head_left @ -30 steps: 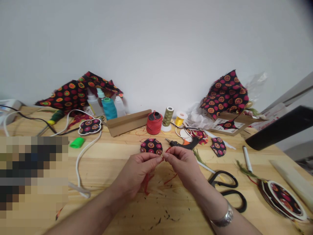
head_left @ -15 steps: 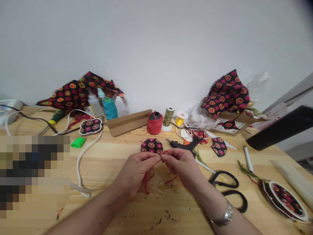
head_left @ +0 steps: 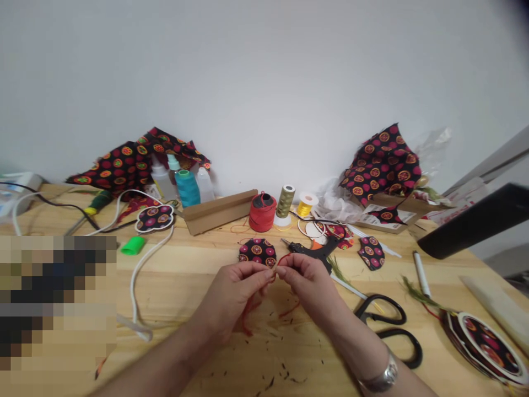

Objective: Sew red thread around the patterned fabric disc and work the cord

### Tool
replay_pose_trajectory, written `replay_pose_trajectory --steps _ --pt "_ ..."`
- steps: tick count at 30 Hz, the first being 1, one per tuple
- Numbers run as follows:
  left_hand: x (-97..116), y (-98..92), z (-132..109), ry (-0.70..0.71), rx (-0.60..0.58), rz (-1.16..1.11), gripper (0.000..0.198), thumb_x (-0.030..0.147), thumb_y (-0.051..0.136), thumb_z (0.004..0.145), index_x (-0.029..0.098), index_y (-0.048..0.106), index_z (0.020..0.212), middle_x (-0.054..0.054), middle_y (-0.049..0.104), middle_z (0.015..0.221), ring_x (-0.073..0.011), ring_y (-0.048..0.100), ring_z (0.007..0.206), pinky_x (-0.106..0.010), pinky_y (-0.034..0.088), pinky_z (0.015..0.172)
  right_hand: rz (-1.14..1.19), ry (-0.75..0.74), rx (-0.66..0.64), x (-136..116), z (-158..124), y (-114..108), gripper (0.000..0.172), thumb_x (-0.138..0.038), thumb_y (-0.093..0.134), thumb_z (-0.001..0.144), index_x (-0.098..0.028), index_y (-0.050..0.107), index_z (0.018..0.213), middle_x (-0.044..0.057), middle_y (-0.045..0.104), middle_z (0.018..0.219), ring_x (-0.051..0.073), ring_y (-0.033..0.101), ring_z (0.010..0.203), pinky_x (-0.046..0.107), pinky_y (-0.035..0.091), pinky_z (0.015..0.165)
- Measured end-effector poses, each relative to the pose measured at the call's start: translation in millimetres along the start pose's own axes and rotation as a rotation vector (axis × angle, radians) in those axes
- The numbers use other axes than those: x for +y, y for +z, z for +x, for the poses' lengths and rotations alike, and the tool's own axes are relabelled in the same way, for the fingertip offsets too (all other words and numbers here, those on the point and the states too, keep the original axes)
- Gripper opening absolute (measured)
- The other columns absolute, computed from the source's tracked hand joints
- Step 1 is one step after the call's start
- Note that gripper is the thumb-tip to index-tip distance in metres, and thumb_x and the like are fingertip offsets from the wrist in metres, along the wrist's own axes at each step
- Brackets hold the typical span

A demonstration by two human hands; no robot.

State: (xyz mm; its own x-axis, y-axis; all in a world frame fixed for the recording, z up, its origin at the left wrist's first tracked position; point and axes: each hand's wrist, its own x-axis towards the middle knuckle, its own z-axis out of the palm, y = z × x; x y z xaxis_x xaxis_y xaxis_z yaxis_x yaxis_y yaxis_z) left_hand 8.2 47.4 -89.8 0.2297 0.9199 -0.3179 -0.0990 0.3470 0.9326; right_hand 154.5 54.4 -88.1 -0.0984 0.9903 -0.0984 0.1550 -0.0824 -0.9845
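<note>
both hands – left hand [head_left: 231, 295], right hand [head_left: 308, 286] – pinch a red thread [head_left: 282, 259].

The thin red cord [head_left: 247, 317], pinched between left hand [head_left: 231, 295] and right hand [head_left: 308, 284], forms a small loop, ends dangling below.

Blurred into blocks: left patch [head_left: 58, 303]. Cut by the right edge: round cloth disc [head_left: 487, 347]. Half hidden behind right hand [head_left: 312, 286]: scissors [head_left: 374, 298].
</note>
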Motion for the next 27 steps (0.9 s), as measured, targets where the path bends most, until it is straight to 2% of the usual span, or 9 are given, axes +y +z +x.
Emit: replay_pose_trajectory --steps 4,7,12,14,18,21,24,27 --pt "2.1 -0.8 1.1 0.009 0.024 -0.012 0.020 0.033 0.063 0.071 0.013 0.064 0.070 0.009 0.035 0.038 -0.0042 0.026 0.037 -0.018 0.017 0.038 -0.144 -0.121 0.042 2.0 0.4 -2.8 0.011 -0.023 0.055 0.075 -0.016 0.058 0.068 -0.002 0.056 0.062 0.011 0.048 0.059 0.021 0.036 0.057" --pt "1.8 -2.2 1.2 0.015 -0.023 -0.062 0.019 0.032 0.061 0.073 0.013 0.064 0.073 0.010 0.033 0.038 -0.0039 0.024 0.037 -0.018 0.016 0.037 -0.235 -0.195 0.072 3.0 -0.9 -3.7 0.011 -0.023 0.053 0.077 -0.017 0.059 0.070 0.000 0.060 0.067 0.013 0.052 0.064 0.023 0.039 0.062" --pt "-2.4 -3.8 -0.6 -0.034 -0.133 -0.006 0.019 0.034 0.060 0.073 0.016 0.063 0.071 0.009 0.033 0.039 -0.0049 0.023 0.034 -0.018 0.015 0.033 -0.243 -0.194 0.102 2.3 -1.6 -3.6 0.011 -0.021 0.053 0.077 -0.017 0.058 0.068 0.000 0.060 0.064 0.013 0.052 0.062 0.023 0.039 0.060" --pt "-2.7 -2.6 -1.8 -0.052 -0.126 0.071 0.020 0.037 0.059 0.072 0.017 0.064 0.071 0.010 0.033 0.038 -0.0055 0.023 0.032 -0.019 0.015 0.032 -0.217 -0.175 0.128 1.2 -1.1 -3.8 0.011 -0.022 0.054 0.076 -0.017 0.057 0.067 0.000 0.059 0.063 0.012 0.050 0.061 0.023 0.038 0.058" --pt "1.1 2.1 -4.3 -0.006 -0.049 0.280 0.020 0.036 0.059 0.071 0.017 0.066 0.070 0.009 0.036 0.039 -0.0058 0.027 0.034 -0.019 0.018 0.035 -0.022 -0.076 0.088 -2.2 -0.6 -3.9 0.012 -0.022 0.055 0.075 -0.016 0.056 0.064 -0.003 0.050 0.054 0.008 0.040 0.049 0.020 0.032 0.048" --pt "4.5 4.5 -5.4 0.071 -0.039 0.405 0.018 0.032 0.058 0.071 0.018 0.069 0.070 0.007 0.048 0.044 -0.0071 0.034 0.037 -0.020 0.025 0.039 0.203 0.029 0.020 -4.6 -1.5 -2.9 0.014 -0.025 0.058 0.073 -0.015 0.054 0.065 -0.006 0.043 0.048 0.005 0.030 0.042 0.019 0.022 0.041" --pt "5.1 4.8 -4.9 0.147 -0.049 0.458 0.018 0.030 0.056 0.073 0.019 0.070 0.070 0.004 0.060 0.056 -0.0095 0.045 0.047 -0.021 0.034 0.048 0.403 0.089 -0.065 -5.7 -3.0 -1.7 0.017 -0.028 0.061 0.072 -0.015 0.052 0.066 -0.003 0.052 0.056 0.003 0.027 0.041 0.018 0.017 0.039" --pt "3.3 4.0 -3.8 0.204 -0.088 0.477 0.020 0.028 0.054 0.076 0.019 0.071 0.074 0.000 0.068 0.070 -0.0144 0.055 0.064 -0.024 0.040 0.061 0.498 0.096 -0.111 -5.0 -4.0 -1.6 0.019 -0.028 0.063 0.072 -0.014 0.051 0.066 -0.001 0.056 0.061 0.003 0.029 0.041 0.017 0.017 0.039"
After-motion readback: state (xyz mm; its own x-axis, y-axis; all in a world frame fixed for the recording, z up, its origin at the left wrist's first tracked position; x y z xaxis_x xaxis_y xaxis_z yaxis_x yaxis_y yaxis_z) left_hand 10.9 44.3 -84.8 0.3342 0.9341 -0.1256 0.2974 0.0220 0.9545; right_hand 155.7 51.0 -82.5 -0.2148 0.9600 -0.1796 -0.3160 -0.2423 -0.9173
